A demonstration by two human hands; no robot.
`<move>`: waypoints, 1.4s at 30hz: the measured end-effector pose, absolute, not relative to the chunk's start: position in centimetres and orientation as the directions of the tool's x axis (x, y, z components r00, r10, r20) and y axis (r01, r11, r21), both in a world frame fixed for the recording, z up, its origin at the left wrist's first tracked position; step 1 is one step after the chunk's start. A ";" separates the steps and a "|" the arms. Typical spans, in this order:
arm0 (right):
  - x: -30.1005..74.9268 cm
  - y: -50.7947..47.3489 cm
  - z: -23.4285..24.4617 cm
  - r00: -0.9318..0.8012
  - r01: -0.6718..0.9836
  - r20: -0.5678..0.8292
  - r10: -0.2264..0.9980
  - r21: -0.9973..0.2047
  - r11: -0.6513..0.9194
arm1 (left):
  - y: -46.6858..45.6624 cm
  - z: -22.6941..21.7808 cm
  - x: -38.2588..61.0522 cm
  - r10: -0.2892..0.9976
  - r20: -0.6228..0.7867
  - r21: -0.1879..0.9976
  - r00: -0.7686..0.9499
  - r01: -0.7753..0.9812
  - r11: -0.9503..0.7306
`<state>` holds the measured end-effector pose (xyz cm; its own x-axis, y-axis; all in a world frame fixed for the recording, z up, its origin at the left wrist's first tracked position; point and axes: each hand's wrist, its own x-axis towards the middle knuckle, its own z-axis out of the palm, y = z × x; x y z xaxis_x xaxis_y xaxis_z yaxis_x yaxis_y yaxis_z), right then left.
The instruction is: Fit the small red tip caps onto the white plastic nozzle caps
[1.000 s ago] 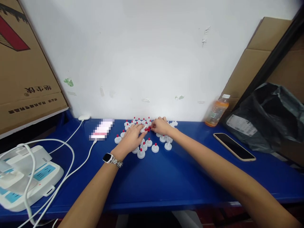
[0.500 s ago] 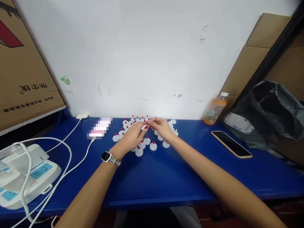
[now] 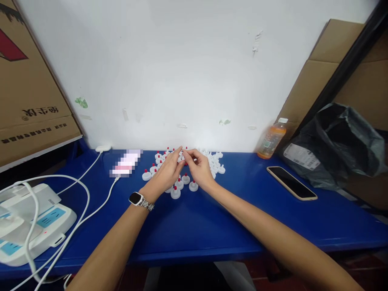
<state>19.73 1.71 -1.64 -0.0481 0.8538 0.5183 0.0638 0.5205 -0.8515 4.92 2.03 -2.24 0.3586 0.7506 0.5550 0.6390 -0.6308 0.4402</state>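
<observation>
Several small white caps with red tips (image 3: 175, 192) stand clustered on the blue table (image 3: 212, 226) near the white wall. My left hand (image 3: 166, 173), with a watch on its wrist, and my right hand (image 3: 198, 169) are raised just above the cluster. Their fingertips meet in a pinch around a small white cap piece (image 3: 182, 153). More white caps (image 3: 218, 167) lie to the right of my right hand. What each finger grips is too small to make out exactly.
A phone (image 3: 291, 182) lies to the right, with an orange drink bottle (image 3: 270, 139) and a black plastic bag (image 3: 336, 145) behind it. A white power strip with cables (image 3: 33, 222) sits at the left. A blurred item (image 3: 125, 163) lies near the caps. Cardboard boxes (image 3: 27, 81) lean on both sides.
Both hands have lifted from the red pieces on the table and come together a little nearer to me, fingertips pinching a small cap piece.
</observation>
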 end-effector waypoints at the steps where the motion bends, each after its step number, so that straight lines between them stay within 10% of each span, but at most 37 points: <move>1: 19.9 2.0 -1.5 -0.074 0.042 0.511 0.856 -0.856 0.515 | 1.9 -2.1 5.0 0.759 0.547 0.450 0.352 0.640 -0.622; 5: 22.0 4.7 -0.9 -0.127 0.028 0.457 0.880 -0.885 0.464 | 1.4 -1.6 5.0 0.807 0.500 0.501 0.314 0.655 -0.565; 10: 25.2 10.5 0.2 0.024 0.395 0.503 0.864 -0.799 0.454 | 1.6 -1.5 4.0 0.799 0.509 0.444 0.319 0.698 -0.562; 17: 23.9 15.7 0.0 -0.181 0.863 0.309 0.934 -0.405 0.302 | 2.0 -2.0 3.9 0.805 0.472 0.407 0.359 0.722 -0.560; 42: 24.9 18.0 -0.9 -0.141 0.913 0.258 0.956 -0.338 0.226 | 2.2 -2.0 4.1 0.791 0.474 0.372 0.386 0.727 -0.577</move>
<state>24.89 17.98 -0.90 -0.1411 0.9559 0.2576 0.9135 0.2260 -0.3384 4.12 2.21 -2.04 0.3860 0.7914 0.4741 0.7266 -0.5775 0.3723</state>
